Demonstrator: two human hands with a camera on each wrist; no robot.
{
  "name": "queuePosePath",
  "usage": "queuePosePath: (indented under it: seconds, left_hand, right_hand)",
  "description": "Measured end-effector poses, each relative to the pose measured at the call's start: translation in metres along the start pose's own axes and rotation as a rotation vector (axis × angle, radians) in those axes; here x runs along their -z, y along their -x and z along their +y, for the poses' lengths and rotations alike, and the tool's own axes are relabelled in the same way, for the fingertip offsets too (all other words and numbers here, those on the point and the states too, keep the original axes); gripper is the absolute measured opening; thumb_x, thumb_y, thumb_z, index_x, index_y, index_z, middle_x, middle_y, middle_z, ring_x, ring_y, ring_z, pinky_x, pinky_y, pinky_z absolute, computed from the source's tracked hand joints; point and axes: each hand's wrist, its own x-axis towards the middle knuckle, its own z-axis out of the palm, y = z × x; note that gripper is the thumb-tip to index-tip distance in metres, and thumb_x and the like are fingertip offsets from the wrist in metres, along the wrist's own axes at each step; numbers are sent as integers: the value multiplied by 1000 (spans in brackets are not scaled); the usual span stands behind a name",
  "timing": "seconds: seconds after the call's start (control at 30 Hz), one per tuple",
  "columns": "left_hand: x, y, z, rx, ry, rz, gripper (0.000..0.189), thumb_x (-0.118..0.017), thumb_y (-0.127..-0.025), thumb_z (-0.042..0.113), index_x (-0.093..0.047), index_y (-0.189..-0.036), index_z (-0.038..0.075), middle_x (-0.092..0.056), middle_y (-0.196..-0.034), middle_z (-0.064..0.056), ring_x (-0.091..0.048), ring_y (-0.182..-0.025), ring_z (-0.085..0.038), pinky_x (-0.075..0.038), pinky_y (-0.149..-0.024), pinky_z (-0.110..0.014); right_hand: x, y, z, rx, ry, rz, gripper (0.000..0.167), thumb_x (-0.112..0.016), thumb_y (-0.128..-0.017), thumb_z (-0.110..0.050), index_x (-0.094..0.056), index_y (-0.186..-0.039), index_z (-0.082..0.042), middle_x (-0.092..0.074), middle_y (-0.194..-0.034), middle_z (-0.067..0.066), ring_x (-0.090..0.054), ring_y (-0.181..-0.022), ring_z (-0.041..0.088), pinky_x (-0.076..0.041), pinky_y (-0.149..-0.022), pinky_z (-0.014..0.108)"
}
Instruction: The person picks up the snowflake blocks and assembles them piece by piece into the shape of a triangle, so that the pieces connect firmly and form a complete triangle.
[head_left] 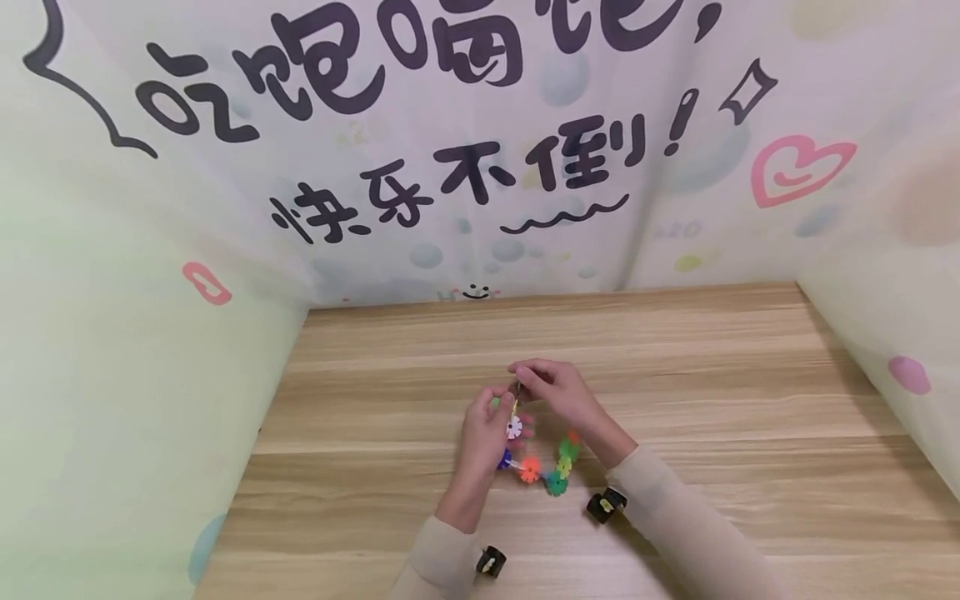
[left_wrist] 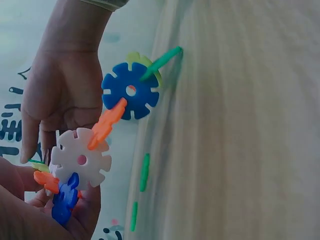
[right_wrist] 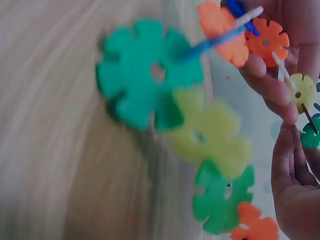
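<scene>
A chain of coloured plastic snowflake discs runs between and below the hands. My left hand point(head_left: 483, 429) grips part of it, fingers curled around an orange disc point(right_wrist: 267, 42). A white disc point(head_left: 513, 427) shows by its thumb. My right hand point(head_left: 558, 392) meets it at the chain's upper end, where its fingers pinch a green disc point(right_wrist: 311, 136), partly hidden. A yellow disc point(right_wrist: 301, 92) and a dark disc seen edge-on link up to it. From the left hand the rest bends right through a blue disc point(left_wrist: 131, 90), an orange disc point(head_left: 529, 469) and a teal-green disc point(head_left: 557, 483).
The wood-grain table point(head_left: 360, 467) reaches to a printed back wall point(head_left: 480, 242), with pale walls at both sides. Black devices point(head_left: 491, 562) sit at both wrists. The chain's far end, an orange disc point(head_left: 574, 437), lies near the right forearm.
</scene>
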Motion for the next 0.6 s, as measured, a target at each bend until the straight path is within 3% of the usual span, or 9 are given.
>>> queuePosePath:
  seconds: [0.13,0.23,0.37,0.6]
  left_hand:
    - [6,1,-5,29,4,-38,23,-48,-107,23,-52,-112,1,-71,-89,-28,-72,-73,-39,-61,-62,-45]
    - [13,2,-5,40,2,-55,22,-47,-108,22,-51,-111,1,-71,-89,-27,-72,-73,-37,-61,-62,-44]
    - [24,2,-5,50,-5,-73,22,-45,-108,22,-51,-110,1,-71,-94,-27,-72,-72,-34,-61,-62,-43]
    - [40,3,-4,25,-51,-66,22,-45,-107,17,-52,-109,-4,-67,-109,-26,-72,-79,-32,-61,-68,-43]
  right_hand:
    - [10,-2,4,54,131,-12,38,-61,-101,-31,-62,-131,-7,-69,-103,6,-66,-92,28,-56,-80,38]
    - [22,-8,9,98,206,30,35,-63,-100,-27,-63,-131,-9,-67,-105,6,-65,-93,28,-55,-79,39]
    - [31,-17,17,95,289,47,30,-65,-99,-18,-64,-127,-7,-67,-103,7,-64,-90,23,-55,-77,38]
    - [20,-29,32,39,462,-149,33,-69,-95,-14,-64,-128,-12,-64,-94,0,-63,-80,15,-53,-70,32]
